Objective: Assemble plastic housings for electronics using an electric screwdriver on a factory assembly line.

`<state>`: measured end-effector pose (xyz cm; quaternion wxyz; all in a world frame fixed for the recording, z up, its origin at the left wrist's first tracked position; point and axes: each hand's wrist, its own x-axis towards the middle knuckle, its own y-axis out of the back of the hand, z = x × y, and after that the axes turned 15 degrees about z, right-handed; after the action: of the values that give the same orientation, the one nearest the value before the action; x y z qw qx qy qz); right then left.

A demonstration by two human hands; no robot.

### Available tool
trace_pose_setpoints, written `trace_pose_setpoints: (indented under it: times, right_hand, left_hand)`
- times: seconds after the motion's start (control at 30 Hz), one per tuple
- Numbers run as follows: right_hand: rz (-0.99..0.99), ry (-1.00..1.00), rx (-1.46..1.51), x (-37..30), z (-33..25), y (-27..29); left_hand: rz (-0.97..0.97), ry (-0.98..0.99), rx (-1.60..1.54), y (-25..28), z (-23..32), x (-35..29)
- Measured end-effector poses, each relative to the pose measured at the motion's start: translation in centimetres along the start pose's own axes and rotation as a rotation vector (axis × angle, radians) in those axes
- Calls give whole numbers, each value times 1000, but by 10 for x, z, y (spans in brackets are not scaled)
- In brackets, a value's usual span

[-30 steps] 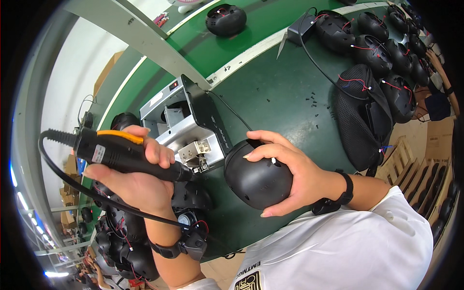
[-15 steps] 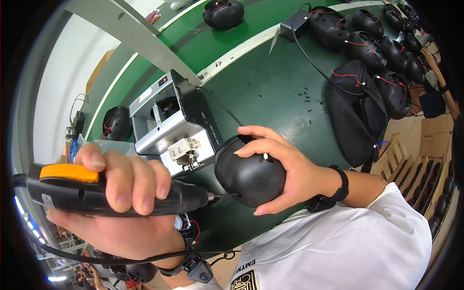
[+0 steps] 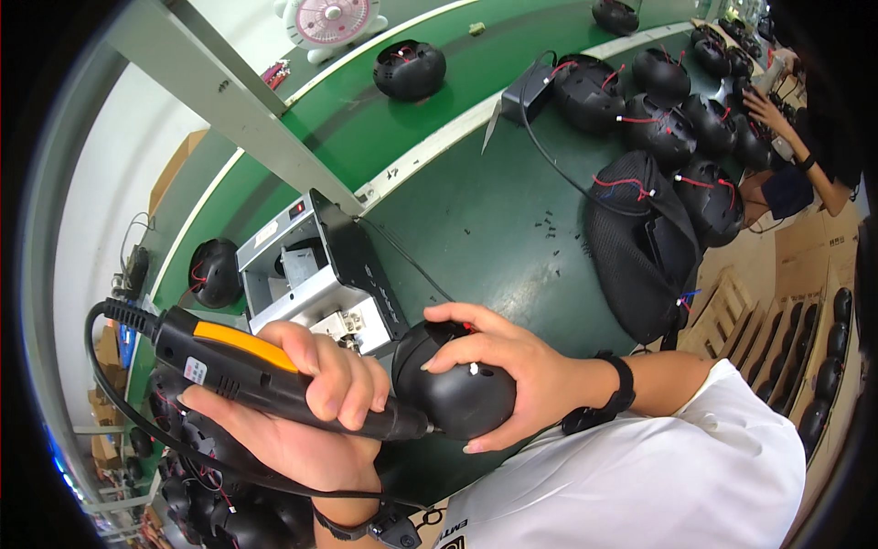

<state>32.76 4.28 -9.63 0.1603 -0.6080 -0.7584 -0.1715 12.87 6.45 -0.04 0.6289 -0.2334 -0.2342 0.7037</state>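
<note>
My left hand (image 3: 306, 412) is wrapped round a black electric screwdriver (image 3: 215, 352) with an orange lever and a thick cable. Its tip touches the lower left side of a round black plastic housing (image 3: 466, 393), and the bit is mostly hidden there. Holding that housing from the right is my right hand (image 3: 517, 366), fingers over the top and thumb underneath. A small white connector shows on the housing near my fingers. Just beyond it stands a silver and black screw feeder (image 3: 315, 274) with a red switch.
Loose screws (image 3: 551, 236) lie on the green table (image 3: 457, 197). A black mesh pouch (image 3: 640, 247) and several black housings with red wires (image 3: 658, 128) sit at the right. More housings (image 3: 410, 71) rest on the green belt behind. A co-worker's hand (image 3: 766, 112) reaches in at far right.
The screwdriver has tilted down to the right and pressed closer, so less of its bit shows. My right hand still grips the housing. The view has shifted, bringing in a pink fan.
</note>
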Motion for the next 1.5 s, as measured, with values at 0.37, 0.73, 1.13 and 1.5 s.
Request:
trace_pose_setpoints:
  times: [0.37,0.73,1.13,1.5]
  right_hand:
    - [-451,111,-68,59,-36,23]
    - [-518,397,-1306,279,53,58]
    - [-133,576,-1450,249,62,38]
    - [-545,586,-651,17,47,-49]
  left_hand:
    - [-94,-400,-282,20,35,-48]
    - [-283,-172,484,53,20,-64]
    - [-1022,-195,-299,98,60,-22]
    - [-1081,-143,-380,90,40,-23]
